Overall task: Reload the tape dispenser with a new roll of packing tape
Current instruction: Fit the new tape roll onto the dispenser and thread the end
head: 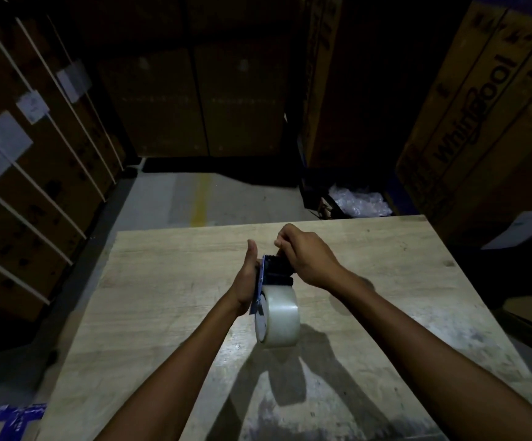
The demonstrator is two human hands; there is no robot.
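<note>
- Tape dispenser [269, 275] sits in both my hands, held in the air over the middle of the wooden table [169, 281], nearer its far edge than the near one; it touches nothing but me.
- Roll of packing tape [280, 319] is already seated on the dispenser's hub, hanging at the end nearest me, clear and glossy.
- Left hand [247, 281] lies flat along the blue side plate, thumb up, palm pressed to the frame; my fingers are hidden behind it, so how far they wrap I cannot tell.
- Right hand [306, 259] is curled over the toothed cutter end, fingertips pinched together there, I judge on the loose end of the tape, though it is too dark to be sure.
- Handling, as I judge it: the frame is stiff and light, good to grip by its flat plate; the roll is smooth and could spin or slip.
- Film itself is thin and sticky, apt to fold on itself, and the teeth are sharp, so I hold beside them.
</note>
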